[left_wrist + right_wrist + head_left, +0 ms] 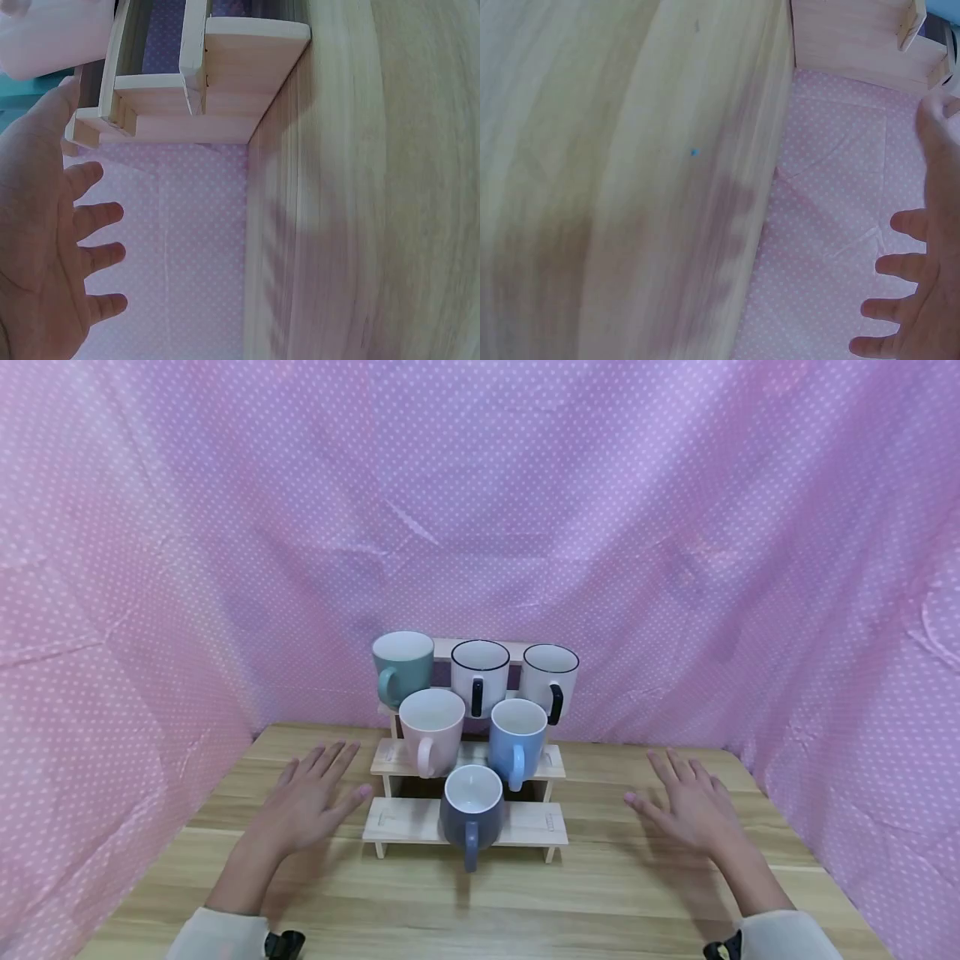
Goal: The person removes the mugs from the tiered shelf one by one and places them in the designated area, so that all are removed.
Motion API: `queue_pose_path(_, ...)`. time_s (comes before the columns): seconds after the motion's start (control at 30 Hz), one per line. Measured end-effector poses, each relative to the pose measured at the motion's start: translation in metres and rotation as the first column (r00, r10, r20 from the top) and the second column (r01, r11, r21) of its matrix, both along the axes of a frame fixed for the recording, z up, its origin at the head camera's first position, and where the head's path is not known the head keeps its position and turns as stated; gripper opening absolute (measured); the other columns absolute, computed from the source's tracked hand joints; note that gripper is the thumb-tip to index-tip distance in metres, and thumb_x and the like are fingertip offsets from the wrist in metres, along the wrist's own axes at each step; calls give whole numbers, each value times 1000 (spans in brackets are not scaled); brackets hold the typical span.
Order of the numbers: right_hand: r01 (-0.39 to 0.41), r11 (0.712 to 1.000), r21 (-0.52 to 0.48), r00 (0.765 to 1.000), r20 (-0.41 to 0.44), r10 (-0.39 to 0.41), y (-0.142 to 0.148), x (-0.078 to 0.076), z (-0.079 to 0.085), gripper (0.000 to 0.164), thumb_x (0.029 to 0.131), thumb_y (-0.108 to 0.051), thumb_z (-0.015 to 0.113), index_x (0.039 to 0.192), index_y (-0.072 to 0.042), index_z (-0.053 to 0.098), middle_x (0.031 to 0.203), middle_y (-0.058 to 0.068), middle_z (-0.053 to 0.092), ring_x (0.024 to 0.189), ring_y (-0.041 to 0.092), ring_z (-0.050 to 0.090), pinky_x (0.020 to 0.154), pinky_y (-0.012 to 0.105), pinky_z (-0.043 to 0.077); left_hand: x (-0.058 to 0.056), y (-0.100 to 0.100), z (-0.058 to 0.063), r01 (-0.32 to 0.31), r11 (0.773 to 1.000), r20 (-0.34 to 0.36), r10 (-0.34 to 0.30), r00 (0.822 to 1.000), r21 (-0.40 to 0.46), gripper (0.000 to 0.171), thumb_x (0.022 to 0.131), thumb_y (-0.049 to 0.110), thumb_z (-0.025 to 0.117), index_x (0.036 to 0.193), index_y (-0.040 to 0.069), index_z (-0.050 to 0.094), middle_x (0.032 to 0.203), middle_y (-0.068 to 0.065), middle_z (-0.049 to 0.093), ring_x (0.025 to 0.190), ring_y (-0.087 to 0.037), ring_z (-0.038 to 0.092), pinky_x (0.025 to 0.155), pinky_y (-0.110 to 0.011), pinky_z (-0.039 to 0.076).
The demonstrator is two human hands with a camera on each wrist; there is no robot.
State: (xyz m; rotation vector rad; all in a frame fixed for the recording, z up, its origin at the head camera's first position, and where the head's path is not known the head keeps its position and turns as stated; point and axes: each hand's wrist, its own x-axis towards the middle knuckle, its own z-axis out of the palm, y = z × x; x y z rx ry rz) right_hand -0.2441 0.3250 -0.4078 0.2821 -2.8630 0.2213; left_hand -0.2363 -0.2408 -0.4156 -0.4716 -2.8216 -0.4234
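Observation:
A three-tier wooden rack (405, 820) stands mid-table with mugs on every step. The top step carries a green mug (414, 672) and two white mugs with black rims and handles, one in the middle (491, 689) and one on the right (538, 685). A pink mug (442, 735) and a light blue mug (528, 745) share the middle step; a dark grey-blue mug (483, 827) sits on the lowest. Left of the rack, my left hand (303, 806) is spread, palm down, holding nothing. My right hand (693, 806), likewise spread and bare, is farther off to the right.
The wooden table (600, 893) runs out on both sides of the rack. Pink polka-dot cloth (480, 510) hangs behind it and along both sides. A small blue speck (694, 152) shows on the tabletop in the right wrist view.

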Motion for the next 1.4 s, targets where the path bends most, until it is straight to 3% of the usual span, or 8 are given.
queue_pose_path(0.23,-74,996,-58,997,-42,71,-3,-5,7,82,101,-57,57,153,4,40,151,32,42,132,61,39,97,84,33,-9,4,-3,20,998,-52,-16,999,67,69,107,55,41,159,9,37,154,-23,45,138,-50,41,113,-72,30)
queue_pose_path(0.57,-162,984,-78,979,-142,150,-17,-19,20,68,102,-45,62,145,7,49,141,31,52,129,53,48,106,68,40,-18,16,-5,24,974,-80,-6,997,226,58,109,45,45,149,2,49,138,-24,59,124,-45,57,98,-65,50)
queue_pose_path(0.93,-219,973,-79,951,-239,195,-39,-29,38,62,101,-40,64,142,5,54,134,28,60,123,48,56,103,64,46,-35,27,-11,75,875,-67,-49,997,479,47,109,29,52,142,-5,52,113,-17,68,98,-29,68,84,-47,60)
queue_pose_path(1.17,-257,963,-85,932,-284,224,-55,-31,49,59,101,-40,65,139,3,57,132,24,62,121,44,58,101,61,48,-40,35,-9,1,832,14,-11,1000,554,46,109,31,53,143,0,53,114,-16,68,97,-27,66,82,-40,57)
queue_pose_path(1.3,-270,958,-91,934,-266,238,-64,-33,55,60,102,-41,63,141,4,55,135,25,61,124,45,56,104,62,47,-43,38,-10,-52,795,67,14,998,605,44,108,29,55,142,2,55,112,-15,67,96,-24,63,79,-31,54)
queue_pose_path(1.4,-289,953,-89,929,-267,257,-70,-35,58,59,103,-40,62,142,3,54,137,25,60,126,45,55,105,62,46,-44,40,-11,-71,750,98,8,995,658,43,107,27,55,142,1,56,112,-16,66,93,-22,61,75,-27,55)
